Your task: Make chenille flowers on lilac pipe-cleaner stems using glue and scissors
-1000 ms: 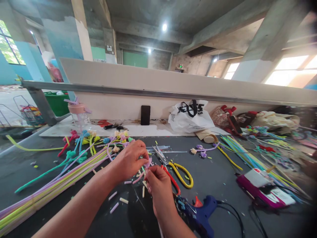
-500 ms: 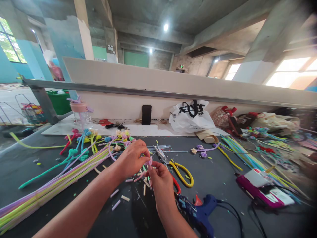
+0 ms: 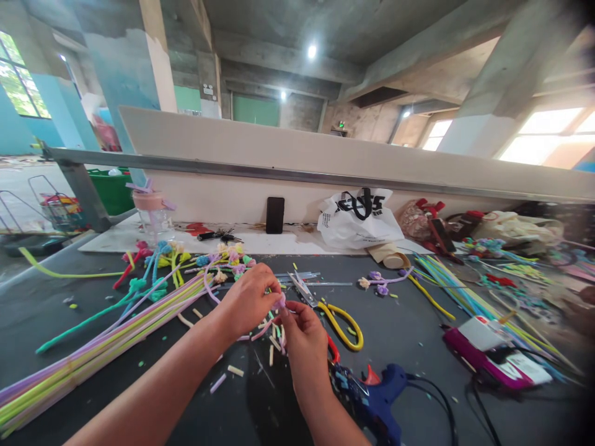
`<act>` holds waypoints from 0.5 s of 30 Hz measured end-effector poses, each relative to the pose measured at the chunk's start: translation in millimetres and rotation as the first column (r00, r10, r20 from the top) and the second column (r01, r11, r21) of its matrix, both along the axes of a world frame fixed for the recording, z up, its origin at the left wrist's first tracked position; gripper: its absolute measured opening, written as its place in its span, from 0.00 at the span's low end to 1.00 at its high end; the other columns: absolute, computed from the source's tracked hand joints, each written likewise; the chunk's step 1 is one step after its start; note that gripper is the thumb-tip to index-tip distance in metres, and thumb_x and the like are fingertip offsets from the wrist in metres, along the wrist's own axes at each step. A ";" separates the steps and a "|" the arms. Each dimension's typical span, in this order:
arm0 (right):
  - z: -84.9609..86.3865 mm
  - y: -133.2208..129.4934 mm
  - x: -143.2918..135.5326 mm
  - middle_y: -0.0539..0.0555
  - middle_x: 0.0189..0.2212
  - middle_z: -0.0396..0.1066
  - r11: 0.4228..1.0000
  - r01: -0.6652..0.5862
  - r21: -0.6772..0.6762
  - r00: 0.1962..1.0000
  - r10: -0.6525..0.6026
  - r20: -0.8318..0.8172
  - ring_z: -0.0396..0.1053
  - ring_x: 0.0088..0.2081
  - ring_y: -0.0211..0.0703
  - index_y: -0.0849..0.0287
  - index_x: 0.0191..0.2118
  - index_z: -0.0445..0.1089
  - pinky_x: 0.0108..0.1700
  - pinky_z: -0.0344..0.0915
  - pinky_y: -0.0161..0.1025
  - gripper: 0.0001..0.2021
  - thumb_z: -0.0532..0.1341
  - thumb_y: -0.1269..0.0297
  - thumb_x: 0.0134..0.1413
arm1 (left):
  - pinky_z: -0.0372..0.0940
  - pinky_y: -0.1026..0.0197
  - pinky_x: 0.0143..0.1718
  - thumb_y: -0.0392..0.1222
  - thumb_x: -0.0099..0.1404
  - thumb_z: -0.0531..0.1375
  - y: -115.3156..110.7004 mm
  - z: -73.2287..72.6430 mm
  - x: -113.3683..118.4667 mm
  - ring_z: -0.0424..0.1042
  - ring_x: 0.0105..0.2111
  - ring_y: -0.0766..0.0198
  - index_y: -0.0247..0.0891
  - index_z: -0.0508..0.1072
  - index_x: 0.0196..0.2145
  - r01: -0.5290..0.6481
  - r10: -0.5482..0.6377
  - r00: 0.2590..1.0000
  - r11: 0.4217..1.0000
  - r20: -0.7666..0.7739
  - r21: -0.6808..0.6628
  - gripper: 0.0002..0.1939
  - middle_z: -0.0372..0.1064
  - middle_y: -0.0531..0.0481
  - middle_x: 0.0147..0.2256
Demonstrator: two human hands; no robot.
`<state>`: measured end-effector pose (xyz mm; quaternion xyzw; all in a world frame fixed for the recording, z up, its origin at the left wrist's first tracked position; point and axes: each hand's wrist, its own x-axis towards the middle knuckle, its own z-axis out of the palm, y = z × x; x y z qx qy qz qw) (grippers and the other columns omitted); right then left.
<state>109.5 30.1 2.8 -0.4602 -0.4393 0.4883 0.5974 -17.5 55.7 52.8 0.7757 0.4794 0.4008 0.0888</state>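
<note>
My left hand (image 3: 248,300) and my right hand (image 3: 302,328) meet over the dark table (image 3: 418,334). Both pinch a pale pink pipe cleaner (image 3: 280,301) that is curled into a small knot between the fingertips. Its loose tail (image 3: 260,332) hangs down toward the table below my left hand. Yellow-handled scissors (image 3: 332,313) lie just right of my hands. A blue glue gun (image 3: 376,399) lies by my right wrist.
A bundle of long pastel pipe cleaners (image 3: 93,350) runs to the left. Finished pipe-cleaner flowers (image 3: 186,260) lie behind my hands. A white plastic bag (image 3: 357,217), a dark phone (image 3: 274,215) and a pink-lidded jar (image 3: 151,214) stand at the back. A magenta packet (image 3: 493,359) lies at right.
Both hands have shifted slightly up and together, my right fingers working closer to the pink knot. The tail of the pipe cleaner hangs a little differently.
</note>
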 end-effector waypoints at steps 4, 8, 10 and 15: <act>2.8 0.2 1.2 0.48 0.19 0.70 0.999 0.032 0.009 0.998 -0.032 0.048 0.60 0.17 0.34 0.61 0.32 0.68 0.19 0.52 0.31 0.15 0.64 0.55 0.42 | 0.60 0.59 0.41 0.34 0.54 0.57 -0.4 -0.7 1.3 0.64 0.33 0.65 0.37 0.68 0.22 -0.012 0.012 1.000 1.000 0.013 -0.024 0.05 0.63 0.53 0.28; 2.0 0.2 2.0 0.48 0.18 0.69 0.998 0.056 0.043 0.997 -0.058 0.050 0.62 0.18 0.35 0.60 0.32 0.69 0.20 0.54 0.32 0.15 0.64 0.54 0.41 | 0.59 0.57 0.43 0.34 0.54 0.57 -0.8 -1.1 2.2 0.64 0.33 0.65 0.37 0.67 0.21 -0.033 0.034 0.999 0.999 0.034 -0.034 0.05 0.63 0.53 0.28; 0.5 0.1 2.1 0.48 0.18 0.69 0.996 0.064 0.057 0.997 -0.066 0.048 0.62 0.18 0.35 0.60 0.32 0.69 0.20 0.54 0.32 0.15 0.64 0.54 0.41 | 0.59 0.57 0.44 0.35 0.54 0.57 -1.0 -1.4 2.4 0.65 0.33 0.65 0.37 0.67 0.21 -0.039 0.041 0.998 0.998 0.042 -0.048 0.05 0.64 0.53 0.28; -1.3 1.2 1.7 0.48 0.18 0.69 0.994 0.079 0.080 0.994 -0.084 0.065 0.62 0.19 0.35 0.61 0.31 0.70 0.20 0.54 0.31 0.14 0.63 0.55 0.42 | 0.59 0.58 0.42 0.36 0.54 0.57 -1.7 -1.6 4.2 0.65 0.33 0.64 0.37 0.67 0.21 -0.043 0.047 0.997 0.996 0.058 -0.082 0.05 0.64 0.52 0.28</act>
